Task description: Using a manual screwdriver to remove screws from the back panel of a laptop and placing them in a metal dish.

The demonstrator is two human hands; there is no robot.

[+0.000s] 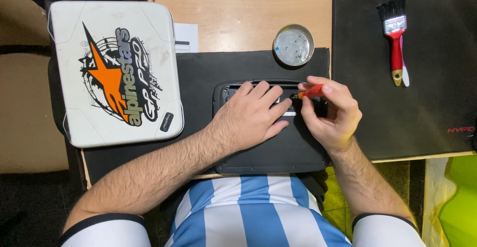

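A black flat device (pixel 278 152), like the underside of a laptop, lies on a dark mat (pixel 208 68) at the desk's near edge. My left hand (pixel 251 115) rests flat on it, fingers spread, pressing down near its upper part. My right hand (pixel 330 113) pinches a small screwdriver with an orange-red handle (pixel 310 92), its tip pointing left at the device's upper edge. The spot under the tip is hidden by my fingers.
A white hard case (pixel 114 73) with an orange and black graphic lies at the left. A small round metal tin (pixel 293 44) sits behind the device. A red-handled paintbrush (pixel 395 33) lies on a black mat (pixel 412 103) at the right. A paper slip (pixel 186 37) peeks out beside the case.
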